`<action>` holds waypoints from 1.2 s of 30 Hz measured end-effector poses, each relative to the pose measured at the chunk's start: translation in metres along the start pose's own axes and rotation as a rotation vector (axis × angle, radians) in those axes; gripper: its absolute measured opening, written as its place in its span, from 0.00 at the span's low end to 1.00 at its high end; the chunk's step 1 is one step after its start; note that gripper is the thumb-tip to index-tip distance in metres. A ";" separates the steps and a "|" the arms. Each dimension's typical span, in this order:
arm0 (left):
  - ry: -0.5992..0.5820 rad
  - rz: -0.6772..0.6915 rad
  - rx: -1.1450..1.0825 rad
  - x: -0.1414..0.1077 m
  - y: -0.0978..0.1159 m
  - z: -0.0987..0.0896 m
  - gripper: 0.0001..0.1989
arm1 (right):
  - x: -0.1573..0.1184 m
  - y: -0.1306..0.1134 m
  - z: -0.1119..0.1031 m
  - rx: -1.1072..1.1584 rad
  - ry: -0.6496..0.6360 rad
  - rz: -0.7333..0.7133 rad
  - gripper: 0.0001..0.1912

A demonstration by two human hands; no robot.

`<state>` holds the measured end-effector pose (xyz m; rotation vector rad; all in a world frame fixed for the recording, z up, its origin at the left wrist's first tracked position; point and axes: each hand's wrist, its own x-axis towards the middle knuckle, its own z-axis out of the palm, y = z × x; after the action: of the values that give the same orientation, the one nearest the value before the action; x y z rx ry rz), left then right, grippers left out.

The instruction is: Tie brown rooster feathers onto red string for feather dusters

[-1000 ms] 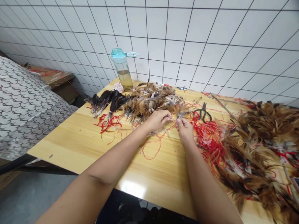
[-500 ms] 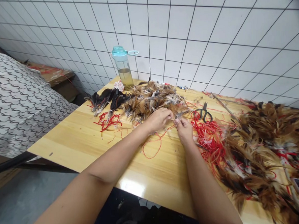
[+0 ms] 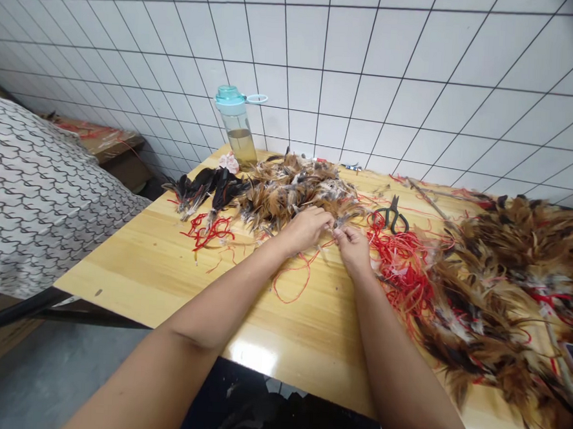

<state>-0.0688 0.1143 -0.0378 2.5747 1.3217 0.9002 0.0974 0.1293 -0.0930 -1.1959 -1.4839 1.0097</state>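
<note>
My left hand point(image 3: 307, 229) and my right hand point(image 3: 352, 248) meet at the middle of the wooden table point(image 3: 167, 259), fingertips nearly touching. Both are pinched on the base of a small feather bunch point(image 3: 347, 213), whose brown-grey tips point away from me. A thin red string point(image 3: 308, 277) loops on the table below the hands. Just beyond my left hand lies a heap of brown feathers point(image 3: 272, 197). Right of my right hand is a tangle of red strings point(image 3: 407, 267). What exactly the fingertips grip is too small to make out fully.
Black scissors point(image 3: 392, 216) lie behind the red tangle. A large brown feather pile point(image 3: 531, 249) covers the right side. Black feather bunches point(image 3: 224, 188), red string pieces point(image 3: 208, 232) and a bottle point(image 3: 240, 131) are at left. A tiled wall point(image 3: 301, 41) stands behind.
The fingers of my right hand have shifted very slightly left, toward my left hand. The camera view has moved a little; the rest lies as before.
</note>
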 end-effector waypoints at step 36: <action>-0.018 -0.069 0.245 0.002 -0.017 0.022 0.13 | 0.002 -0.014 -0.010 0.453 0.032 0.117 0.21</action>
<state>-0.0676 0.1299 -0.0605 2.6849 1.5960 0.7433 0.1045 0.1286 -0.0766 -0.9702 -1.0894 1.3160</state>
